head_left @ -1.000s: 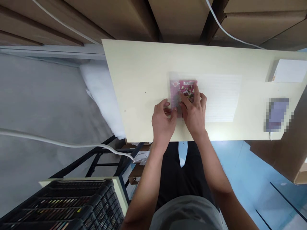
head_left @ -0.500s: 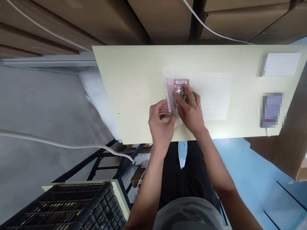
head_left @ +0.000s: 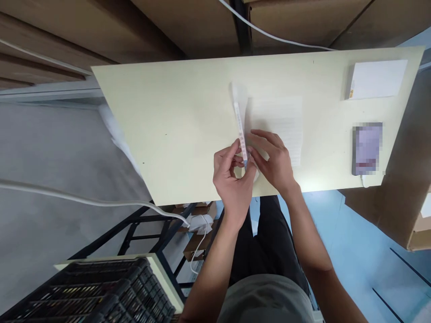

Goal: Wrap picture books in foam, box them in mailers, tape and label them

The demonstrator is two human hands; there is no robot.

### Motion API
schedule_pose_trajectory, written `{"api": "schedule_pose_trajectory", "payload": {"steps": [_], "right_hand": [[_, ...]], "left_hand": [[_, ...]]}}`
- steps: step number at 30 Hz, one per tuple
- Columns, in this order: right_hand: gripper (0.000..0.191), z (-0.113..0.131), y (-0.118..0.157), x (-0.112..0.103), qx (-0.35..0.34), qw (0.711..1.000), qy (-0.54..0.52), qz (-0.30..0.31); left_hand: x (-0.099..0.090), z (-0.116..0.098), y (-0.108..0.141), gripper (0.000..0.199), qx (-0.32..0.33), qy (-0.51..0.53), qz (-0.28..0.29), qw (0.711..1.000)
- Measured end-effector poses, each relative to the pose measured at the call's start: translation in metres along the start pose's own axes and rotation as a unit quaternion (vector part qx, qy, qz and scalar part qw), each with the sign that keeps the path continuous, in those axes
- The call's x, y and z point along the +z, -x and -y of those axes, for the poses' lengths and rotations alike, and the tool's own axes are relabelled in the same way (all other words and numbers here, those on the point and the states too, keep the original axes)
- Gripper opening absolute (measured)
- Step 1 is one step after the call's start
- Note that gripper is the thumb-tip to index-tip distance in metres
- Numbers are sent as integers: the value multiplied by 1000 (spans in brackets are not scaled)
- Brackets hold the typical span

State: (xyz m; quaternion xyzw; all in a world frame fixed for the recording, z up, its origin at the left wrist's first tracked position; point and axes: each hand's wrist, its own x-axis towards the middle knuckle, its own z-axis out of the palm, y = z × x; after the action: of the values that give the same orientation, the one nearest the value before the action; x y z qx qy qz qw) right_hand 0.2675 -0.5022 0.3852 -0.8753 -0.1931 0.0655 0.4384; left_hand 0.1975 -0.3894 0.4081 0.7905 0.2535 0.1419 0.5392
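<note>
A thin book or booklet (head_left: pixel 240 130) stands on edge, its narrow printed spine facing up, with translucent wrapping (head_left: pixel 239 92) around its far end. My left hand (head_left: pixel 235 172) grips its near end between thumb and fingers. Against the right side of the near end, my right hand (head_left: pixel 272 158) has its fingers bent, thumb and index tips near the wrapping; whether it pinches the wrapping is hidden. Beneath and to the right, a white lined sheet (head_left: pixel 279 125) lies flat on the pale table (head_left: pixel 188 103).
A white box (head_left: pixel 379 79) lies at the table's right end, with a blurred phone-like object (head_left: pixel 368 148) and its cable nearer me. Brown cartons (head_left: pixel 208 29) line the far edge. A black crate (head_left: pixel 111 287) stands at lower left, below a white cable (head_left: pixel 90 202).
The pink book has been tipped from lying flat with its cover showing to standing on edge. My right hand has come off its cover. The view has shifted slightly.
</note>
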Motion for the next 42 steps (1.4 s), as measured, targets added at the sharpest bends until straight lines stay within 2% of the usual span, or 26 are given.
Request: {"api": "schedule_pose_trajectory", "payload": {"steps": [6, 9, 14, 19, 22, 26, 28, 31, 36, 42], "right_hand": [[40, -11, 5, -41, 63, 996, 2, -57], [37, -15, 1, -51, 76, 994, -28, -71], [35, -36, -17, -38, 87, 991, -87, -51], [36, -64, -30, -25, 109, 990, -76, -42], [36, -70, -33, -28, 110, 993, -33, -31], [42, -63, -28, -43, 133, 990, 32, -17], [45, -55, -18, -54, 144, 989, 40, -3], [48, -42, 4, -63, 155, 987, 32, 32], [50, -33, 31, -48, 205, 974, 62, 75], [42, -32, 32, -33, 269, 957, 85, 69]], "left_hand": [[32, -3, 5, 60, 33, -55, 9, 998], [49, 1, 7, 62, 40, -83, 11, 996], [70, 17, 10, 55, 55, -104, 18, 993], [79, 30, 12, 52, 58, -116, 36, 991], [79, 29, 12, 54, 49, -117, 63, 990], [68, 21, 4, 48, 52, -123, 100, 986], [56, 17, -5, 42, 39, -141, 84, 986], [38, 17, -19, 39, 6, -181, 28, 983], [26, 21, -29, 37, -58, -220, 9, 974], [30, 20, -46, 19, -130, -172, -7, 976]]}}
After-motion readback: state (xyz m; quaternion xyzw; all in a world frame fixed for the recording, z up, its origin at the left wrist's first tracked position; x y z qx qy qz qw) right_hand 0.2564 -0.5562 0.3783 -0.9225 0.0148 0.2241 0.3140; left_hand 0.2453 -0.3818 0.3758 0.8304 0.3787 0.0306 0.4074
